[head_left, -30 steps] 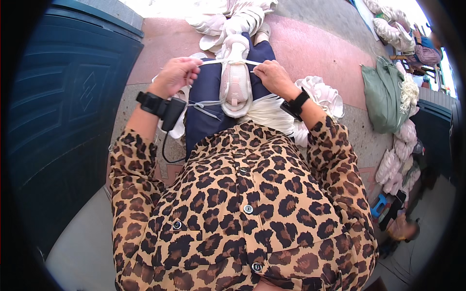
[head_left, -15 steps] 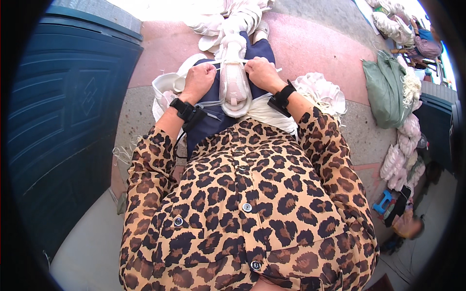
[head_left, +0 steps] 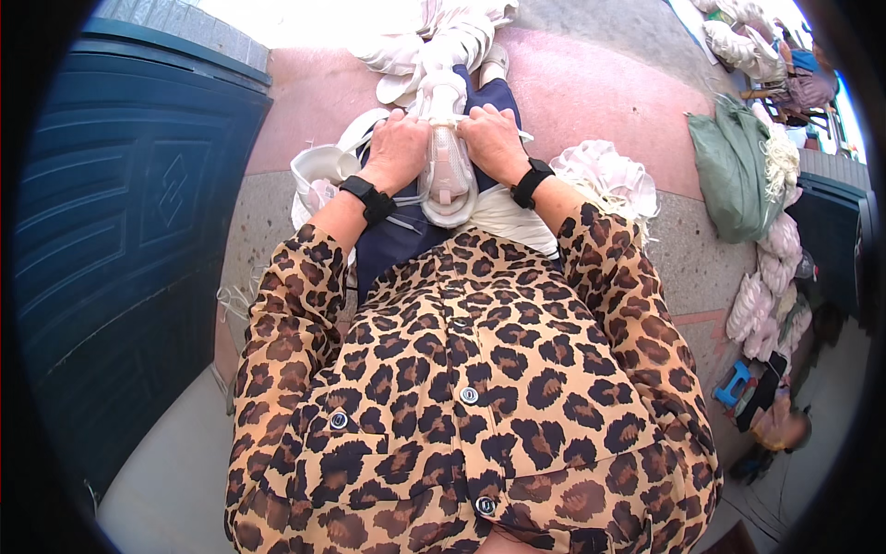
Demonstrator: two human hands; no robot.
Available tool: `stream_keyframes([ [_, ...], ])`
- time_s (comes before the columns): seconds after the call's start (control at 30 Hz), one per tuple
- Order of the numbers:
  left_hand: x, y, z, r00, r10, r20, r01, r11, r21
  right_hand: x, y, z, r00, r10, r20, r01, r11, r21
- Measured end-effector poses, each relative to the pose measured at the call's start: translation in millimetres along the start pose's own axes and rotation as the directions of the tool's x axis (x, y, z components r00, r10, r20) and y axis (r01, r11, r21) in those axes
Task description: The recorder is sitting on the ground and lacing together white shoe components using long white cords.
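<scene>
Both hands work close together at the shoe. The left hand (head_left: pixel 399 150) and the right hand (head_left: pixel 494 145) are closed, fingers curled in, backs of the hands facing up. Each has hold of a white lace (head_left: pixel 448 120), which crosses the shoe between the two fists; the fingertips are hidden.

The pale pink and white shoe (head_left: pixel 447 175) lies lengthwise between the hands and extends from the grip toward the wearer's body, on dark blue trousers (head_left: pixel 498 95). White strands (head_left: pixel 508 220) lie on the lap, on the near side of the right hand.

Supporting surroundings, located from the grip: a white pile (head_left: pixel 443 42) lies directly beyond it; white shoe parts (head_left: pixel 318 175) sit just left; a white and pale pink heap (head_left: pixel 604 175) sits to the right.

The floor has pink panels (head_left: pixel 600 92) beyond the grip and a speckled grey band (head_left: pixel 678 240) nearer the wearer. A dark blue panelled door (head_left: pixel 138 185) stands well to the left. Well to the right are a green sack (head_left: pixel 734 171), pale bundles (head_left: pixel 780 249) and a blue stool (head_left: pixel 734 383).
</scene>
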State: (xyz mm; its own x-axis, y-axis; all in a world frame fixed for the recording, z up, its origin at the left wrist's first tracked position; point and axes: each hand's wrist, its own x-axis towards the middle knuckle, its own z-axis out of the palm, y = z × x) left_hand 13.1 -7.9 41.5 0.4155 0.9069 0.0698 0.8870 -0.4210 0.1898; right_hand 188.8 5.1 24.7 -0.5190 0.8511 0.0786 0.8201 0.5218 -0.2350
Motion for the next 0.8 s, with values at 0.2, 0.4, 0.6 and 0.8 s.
stream_keyframes([
  [0.2,-7.2,15.9,-13.5,0.968,-0.245,-0.045,0.247,0.968,0.037,-5.5,-1.4,-8.6,0.992,0.118,-0.051,-0.121,0.990,-0.068],
  [0.4,-18.1,20.8,-8.2,0.953,-0.301,0.036,0.301,0.954,0.001,-9.2,-10.4,-6.1,0.994,0.105,0.017,-0.104,0.992,-0.074],
  [0.6,-21.8,7.2,23.2,0.926,-0.375,0.050,0.374,0.890,-0.261,-4.2,14.4,17.3,0.998,0.019,0.065,-0.038,0.952,0.305],
  [0.8,-16.8,8.9,19.3,0.946,-0.277,-0.168,0.216,0.926,-0.309,1.4,21.2,17.5,0.997,0.061,0.050,-0.075,0.923,0.377],
])
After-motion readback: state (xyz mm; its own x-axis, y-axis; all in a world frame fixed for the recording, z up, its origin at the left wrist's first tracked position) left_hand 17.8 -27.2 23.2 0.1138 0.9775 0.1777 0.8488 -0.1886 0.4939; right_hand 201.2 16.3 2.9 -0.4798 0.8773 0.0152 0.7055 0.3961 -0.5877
